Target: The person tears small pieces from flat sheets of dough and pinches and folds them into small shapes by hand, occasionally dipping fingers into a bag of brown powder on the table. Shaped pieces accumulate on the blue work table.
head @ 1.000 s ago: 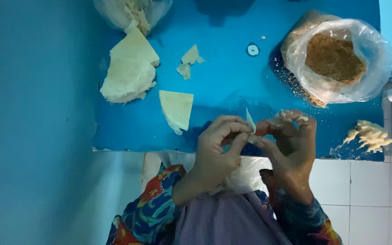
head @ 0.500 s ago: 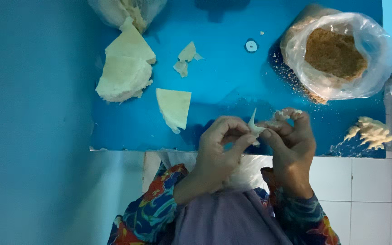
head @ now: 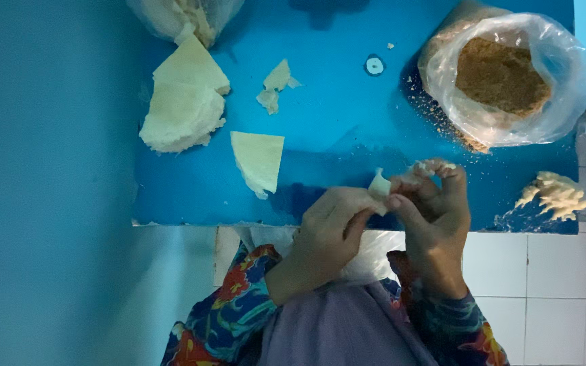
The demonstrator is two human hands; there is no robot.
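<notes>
Blue tabletop [head: 347, 129] fills frame. Clear bag of brown crumbly filling [head: 503, 81] lies beyond right fingertips; stack of pale triangular wrappers [head: 184, 102] sits far to left of left fingers, single wrapper triangle [head: 259, 159] nearer them. Left hand [head: 330, 227] and right hand [head: 435, 210] meet at table edge, fingers closed narrow, pinching folded wrapper [head: 379, 184] between them, its tip pointing away from person. Both hands equally near.

2 clear plastic bags lie on the blue surface. The brown-crumb bag [head: 506, 81], rounded and open-mouthed, sits just beyond the right hand's fingers [head: 442, 186]. The pale-sheet bag [head: 181, 17], cut by the frame's top edge, lies well beyond the left hand's fingers [head: 347, 217].
</notes>
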